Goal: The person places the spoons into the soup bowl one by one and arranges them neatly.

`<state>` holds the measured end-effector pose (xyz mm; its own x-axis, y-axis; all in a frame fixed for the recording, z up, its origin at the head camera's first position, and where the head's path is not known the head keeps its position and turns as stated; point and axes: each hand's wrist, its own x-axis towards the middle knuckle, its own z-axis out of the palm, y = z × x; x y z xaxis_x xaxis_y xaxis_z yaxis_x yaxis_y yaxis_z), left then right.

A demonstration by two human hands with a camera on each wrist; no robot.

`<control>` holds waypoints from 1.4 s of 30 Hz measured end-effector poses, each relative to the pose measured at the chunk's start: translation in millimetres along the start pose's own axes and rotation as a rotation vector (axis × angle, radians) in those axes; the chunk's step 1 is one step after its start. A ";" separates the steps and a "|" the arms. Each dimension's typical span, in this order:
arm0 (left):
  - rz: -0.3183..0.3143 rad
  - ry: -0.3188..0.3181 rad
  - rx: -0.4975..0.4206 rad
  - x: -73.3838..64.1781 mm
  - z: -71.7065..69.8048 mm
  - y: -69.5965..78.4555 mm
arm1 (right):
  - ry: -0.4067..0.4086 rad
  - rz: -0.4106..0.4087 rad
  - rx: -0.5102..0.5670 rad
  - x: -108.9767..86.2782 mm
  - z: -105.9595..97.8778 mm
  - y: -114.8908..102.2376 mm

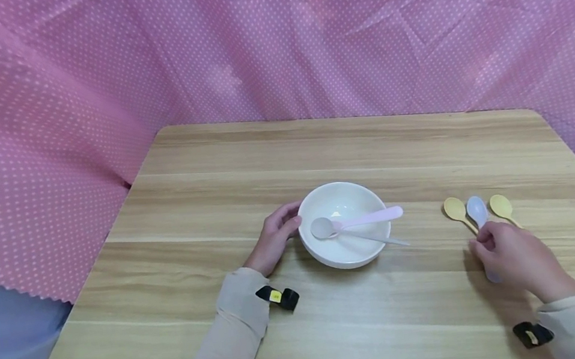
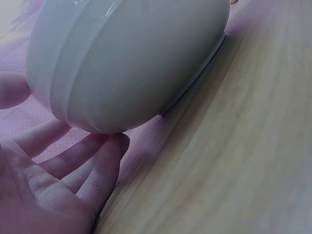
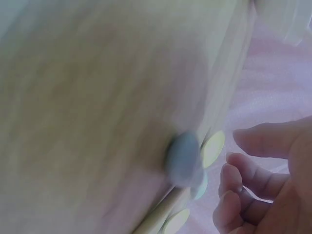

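Note:
A white bowl (image 1: 349, 253) stands on the table, and my left hand (image 1: 277, 232) rests against its left side. In the left wrist view, the thumb and fairly straight fingers (image 2: 83, 161) touch the outer wall. Two spoons lie crossed in the bowl: one has a pale lilac handle (image 1: 374, 216), the other a greyish handle (image 1: 377, 237). My right hand (image 1: 516, 255) hovers over a lavender spoon (image 1: 477, 210), covering part of its handle. In the right wrist view the thumb and loosely bent fingers stand apart, with nothing between them.
A yellow spoon (image 1: 454, 208) lies left of the lavender one, another yellow spoon (image 1: 501, 206) right of it. The wooden table (image 1: 240, 149) has rounded corners. Pink dotted cloth (image 1: 259, 44) hangs behind it and at the sides.

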<state>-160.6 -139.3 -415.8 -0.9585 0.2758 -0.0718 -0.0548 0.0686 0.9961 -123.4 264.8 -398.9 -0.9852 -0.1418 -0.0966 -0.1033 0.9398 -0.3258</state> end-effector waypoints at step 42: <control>0.008 0.004 -0.003 0.3 0.6 -1.2 | -0.061 0.094 -0.063 -0.6 -0.2 18.4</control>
<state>-160.6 -138.8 -417.0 -0.9602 0.2722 -0.0631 -0.0476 0.0632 0.9969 -124.7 282.2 -404.6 -0.9810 -0.0687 -0.1813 -0.0210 0.9673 -0.2529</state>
